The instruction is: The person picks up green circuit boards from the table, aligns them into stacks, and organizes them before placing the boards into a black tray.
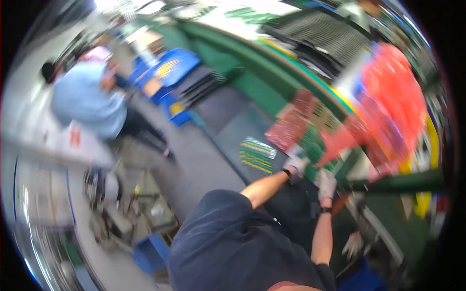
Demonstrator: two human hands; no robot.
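My left hand (297, 165), in a pale glove, is closed at the lower left edge of a green circuit board (312, 145). My right hand (326, 182), also gloved, is just right of it, with bent fingers by the board's lower corner. Blur hides what the right fingers hold. A pink bubble-wrap package (287, 131) lies beyond the left hand. On the grey bench mat, left of my hands, rests a green panel with yellow strips (256, 156). A large red plastic bag (395, 104) stands to the right, its tip trailing toward my right hand.
A black ribbed tray (323, 36) sits on the shelf behind the bench. Blue bins (177, 65) and dark slotted racks (201, 87) stand farther left on the bench. A person in light blue (87, 97) sits there. A green rail (403, 182) is at my right.
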